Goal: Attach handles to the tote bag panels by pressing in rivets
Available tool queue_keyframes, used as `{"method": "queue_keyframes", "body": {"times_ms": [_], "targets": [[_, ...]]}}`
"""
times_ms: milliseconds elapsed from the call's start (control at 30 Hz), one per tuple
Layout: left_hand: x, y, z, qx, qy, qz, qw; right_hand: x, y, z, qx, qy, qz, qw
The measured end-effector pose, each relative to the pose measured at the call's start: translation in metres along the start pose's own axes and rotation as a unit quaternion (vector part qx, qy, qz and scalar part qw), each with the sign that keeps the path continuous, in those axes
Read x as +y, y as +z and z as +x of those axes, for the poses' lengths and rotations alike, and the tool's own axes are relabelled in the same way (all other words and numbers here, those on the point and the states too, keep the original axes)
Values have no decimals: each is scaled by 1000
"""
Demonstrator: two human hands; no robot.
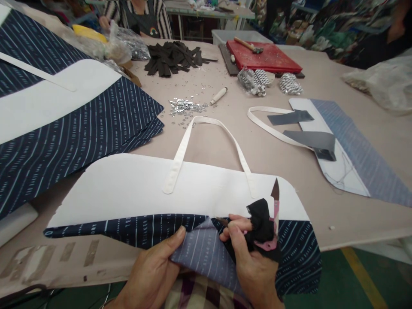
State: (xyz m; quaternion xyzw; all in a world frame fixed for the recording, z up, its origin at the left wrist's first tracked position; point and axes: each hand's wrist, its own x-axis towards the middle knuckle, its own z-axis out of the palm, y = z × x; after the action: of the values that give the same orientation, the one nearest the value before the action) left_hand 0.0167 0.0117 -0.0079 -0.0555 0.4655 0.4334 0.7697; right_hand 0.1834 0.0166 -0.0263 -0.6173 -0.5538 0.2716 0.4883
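Note:
A bag panel [180, 189] lies at the near table edge, white on top with a navy striped band below and a white handle loop [206, 124]. My left hand [151, 274] pinches the folded-back edge of the navy fabric, showing its grey striped underside [202, 253]. My right hand [254, 262] grips small thread snips [275, 201] with pink handles wrapped in black cloth, blade pointing up, while its fingertips also touch the fabric fold.
A stack of navy striped panels [80, 133] lies at left. Another panel with grey patches [337, 141] is at right. Silver rivets [185, 107], black strips [174, 58], a red board [264, 58] with a hammer sit farther back. A person sits across the table.

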Motion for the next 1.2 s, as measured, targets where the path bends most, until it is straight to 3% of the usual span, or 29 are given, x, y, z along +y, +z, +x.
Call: {"method": "queue_keyframes", "body": {"times_ms": [200,367,633,1200], "targets": [[0,-3,1,-13,-3,5,1000,0,4,-1,-12,-13,-25,1000],[-2,-3,0,13,7,-10,1000,3,5,-1,-38,-50,-39,997],[0,1,0,25,8,-14,1000,5,-1,-3,18,39,130,991],[-2,-3,3,2,12,-23,1000,10,-2,-1,-50,9,39,998]]}}
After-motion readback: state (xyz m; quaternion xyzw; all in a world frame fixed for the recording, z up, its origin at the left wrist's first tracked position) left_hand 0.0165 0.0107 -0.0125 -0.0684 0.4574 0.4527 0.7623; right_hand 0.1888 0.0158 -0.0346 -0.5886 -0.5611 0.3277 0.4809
